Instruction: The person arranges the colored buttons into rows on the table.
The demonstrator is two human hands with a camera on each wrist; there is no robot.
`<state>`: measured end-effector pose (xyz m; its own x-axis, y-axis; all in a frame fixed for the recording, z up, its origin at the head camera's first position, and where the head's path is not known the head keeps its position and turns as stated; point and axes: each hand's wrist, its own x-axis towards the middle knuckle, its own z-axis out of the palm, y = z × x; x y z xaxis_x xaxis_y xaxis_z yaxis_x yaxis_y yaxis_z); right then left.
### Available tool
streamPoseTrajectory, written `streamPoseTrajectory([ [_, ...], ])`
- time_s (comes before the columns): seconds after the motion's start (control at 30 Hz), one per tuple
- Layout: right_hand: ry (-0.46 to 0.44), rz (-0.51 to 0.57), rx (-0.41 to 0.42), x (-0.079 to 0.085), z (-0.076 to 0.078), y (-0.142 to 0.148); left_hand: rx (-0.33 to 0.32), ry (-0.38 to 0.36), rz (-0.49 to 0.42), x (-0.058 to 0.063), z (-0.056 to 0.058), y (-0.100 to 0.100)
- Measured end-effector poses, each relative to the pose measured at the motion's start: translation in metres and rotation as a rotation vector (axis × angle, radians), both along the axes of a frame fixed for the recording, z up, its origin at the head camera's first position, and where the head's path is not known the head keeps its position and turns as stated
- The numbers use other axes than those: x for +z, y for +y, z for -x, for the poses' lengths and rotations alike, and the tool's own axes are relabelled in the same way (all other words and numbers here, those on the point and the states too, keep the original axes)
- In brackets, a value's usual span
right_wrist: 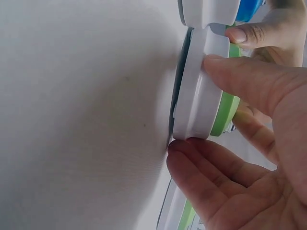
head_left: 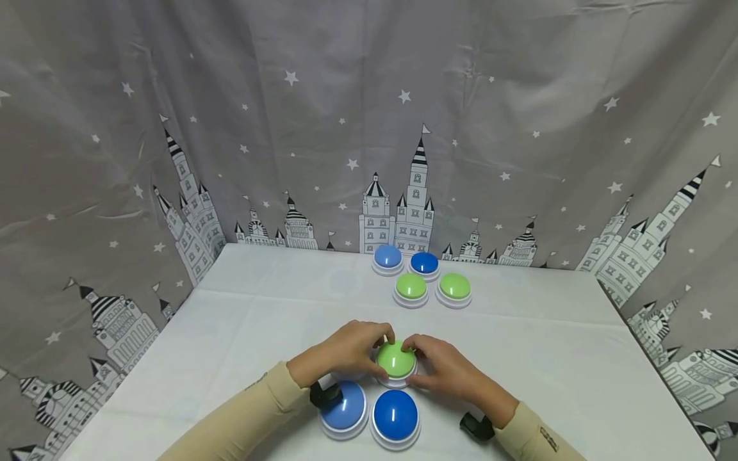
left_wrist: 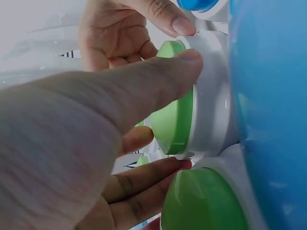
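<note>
Both hands hold one round push button with a green dome [head_left: 396, 362] and white base [right_wrist: 199, 86]. My left hand [head_left: 356, 346] grips its left side, thumb at the near edge. From the right, my right hand [head_left: 442, 365] grips the opposite side, its thumb on the white base. In the right wrist view the base's dark underside edge shows. Just nearer stand a light blue button [head_left: 349, 410], partly behind the left wrist camera, and a dark blue button [head_left: 396, 416]. Another green button [left_wrist: 204, 201] sits beside the held one, mostly hidden under my left hand in the head view.
At the back of the white table [head_left: 548, 346] stand a light blue button [head_left: 388, 257], a dark blue button [head_left: 425, 263] and two green buttons, one left [head_left: 411, 286] and one right [head_left: 455, 286]. A grey curtain [head_left: 346, 96] with castles hangs behind.
</note>
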<state>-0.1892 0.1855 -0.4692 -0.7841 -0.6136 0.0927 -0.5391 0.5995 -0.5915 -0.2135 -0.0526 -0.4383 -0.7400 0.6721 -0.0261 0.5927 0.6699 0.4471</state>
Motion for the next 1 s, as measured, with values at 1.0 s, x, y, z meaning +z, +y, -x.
streamPoseTrajectory([
  [1.0,0.035,-0.217,0.081,0.003,-0.021,-0.003,0.007,-0.046,-0.053,-0.003,-0.006,-0.003],
])
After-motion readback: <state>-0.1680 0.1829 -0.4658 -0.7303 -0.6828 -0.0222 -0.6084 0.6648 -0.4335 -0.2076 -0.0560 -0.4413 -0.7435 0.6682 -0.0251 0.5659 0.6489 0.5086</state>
